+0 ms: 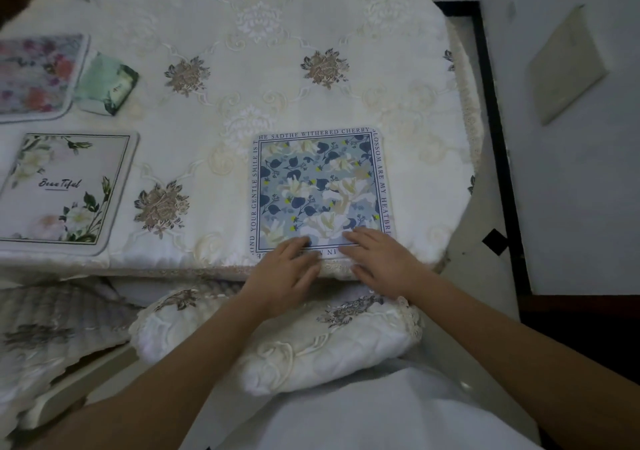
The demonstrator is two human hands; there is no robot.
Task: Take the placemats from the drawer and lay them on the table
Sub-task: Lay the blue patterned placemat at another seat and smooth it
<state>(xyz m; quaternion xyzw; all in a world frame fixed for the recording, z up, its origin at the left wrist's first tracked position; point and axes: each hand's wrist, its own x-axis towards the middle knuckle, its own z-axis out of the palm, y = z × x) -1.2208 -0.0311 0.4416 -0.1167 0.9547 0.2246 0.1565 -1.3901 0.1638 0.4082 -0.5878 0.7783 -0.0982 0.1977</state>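
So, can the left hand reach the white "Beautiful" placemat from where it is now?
Probably yes. The left hand rests on the blue placemat, and only bare tablecloth lies between it and the white placemat on its left.

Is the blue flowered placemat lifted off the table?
No, the blue placemat lies flat on the tablecloth, with the left hand and right hand pressing its near edge.
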